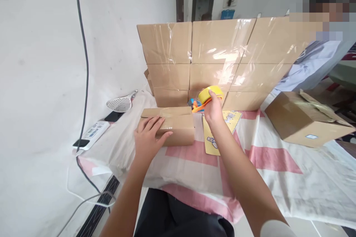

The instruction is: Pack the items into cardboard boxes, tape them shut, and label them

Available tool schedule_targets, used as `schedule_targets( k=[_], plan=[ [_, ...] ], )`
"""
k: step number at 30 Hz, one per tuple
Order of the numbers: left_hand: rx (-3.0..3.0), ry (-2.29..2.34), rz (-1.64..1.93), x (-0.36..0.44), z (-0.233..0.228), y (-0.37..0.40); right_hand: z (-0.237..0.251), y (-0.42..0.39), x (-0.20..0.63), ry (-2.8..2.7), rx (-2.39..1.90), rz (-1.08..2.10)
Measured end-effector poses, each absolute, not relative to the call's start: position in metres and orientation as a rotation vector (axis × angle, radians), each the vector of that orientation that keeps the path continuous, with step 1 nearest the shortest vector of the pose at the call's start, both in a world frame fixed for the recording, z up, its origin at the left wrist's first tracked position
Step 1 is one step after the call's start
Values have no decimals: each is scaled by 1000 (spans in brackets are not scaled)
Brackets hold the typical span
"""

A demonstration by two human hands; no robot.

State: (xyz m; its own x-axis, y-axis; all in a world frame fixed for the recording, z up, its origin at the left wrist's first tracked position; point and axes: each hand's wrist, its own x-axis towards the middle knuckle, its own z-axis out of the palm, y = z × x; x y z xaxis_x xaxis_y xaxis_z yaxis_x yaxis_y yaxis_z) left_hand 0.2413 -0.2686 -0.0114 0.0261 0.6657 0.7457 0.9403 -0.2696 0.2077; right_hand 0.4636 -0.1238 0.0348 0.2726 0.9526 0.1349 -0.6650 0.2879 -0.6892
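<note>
My left hand (150, 133) rests with its fingers spread over the top edge of a small brown cardboard box (178, 127). Clear tape glints along the flap seam of this box. My right hand (213, 108) is closed around an orange tape dispenser (198, 108) that carries a yellow roll of tape (211, 92). The dispenser is held up just beyond the box's right end. Some blue and orange object lies behind it, partly hidden. Beneath my right forearm is a yellow printed sheet (211, 139), partly covered.
A wall of taped cardboard boxes (214, 44) stands behind. Another carton (303, 118) sits at the right, near a person in a light shirt (314, 57). On the left are a slotted skimmer (119, 103), a phone-like black slab (114, 116), a white power strip (96, 133) and a hanging cable (85, 44).
</note>
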Motion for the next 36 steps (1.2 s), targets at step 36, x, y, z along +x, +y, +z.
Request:
schedule_targets(
  k=[36],
  plan=[
    [-2495,-1804,-2073,345,93,-242,86,-174,460,-1156,-413,814]
  ],
)
